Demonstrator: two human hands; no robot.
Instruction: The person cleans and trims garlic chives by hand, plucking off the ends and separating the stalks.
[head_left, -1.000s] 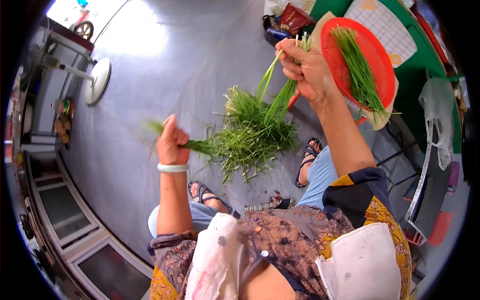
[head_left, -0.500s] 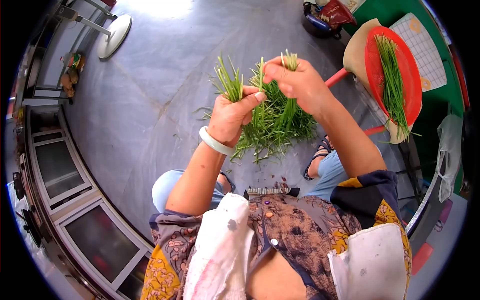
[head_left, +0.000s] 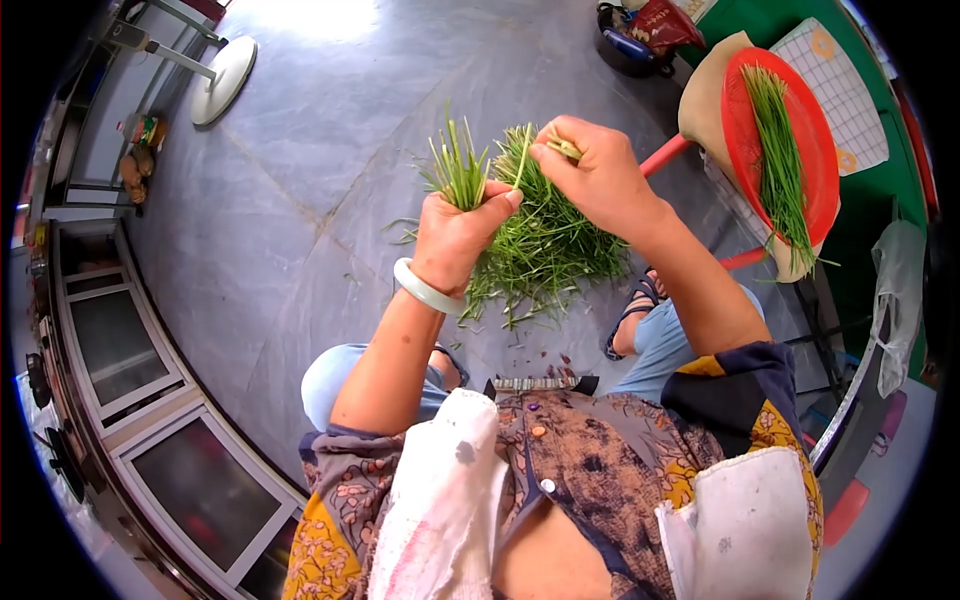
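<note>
My left hand [head_left: 455,235], with a pale bangle at the wrist, is closed around a bunch of green stalks [head_left: 458,178], cut ends up. One stalk [head_left: 522,160] stands between its thumb and finger and reaches to my right hand [head_left: 590,170]. That hand is closed too, with pale stalk ends [head_left: 565,148] showing at its fingers. Below and behind both hands a loose pile of green stalks [head_left: 550,245] lies on the grey floor. To the right, a red basket [head_left: 743,130] holds a neat bundle of stalks [head_left: 778,165].
A dark pot [head_left: 630,55] with a red bag [head_left: 662,25] is at the top right. A round white stand base [head_left: 224,80] is at the upper left. Glass-fronted cabinets [head_left: 160,420] line the left. My sandalled feet [head_left: 635,315] flank the pile.
Over the last second my left hand came from the left to beside my right hand, bunch held upright. Since half a second ago my right hand has turned and lowered slightly.
</note>
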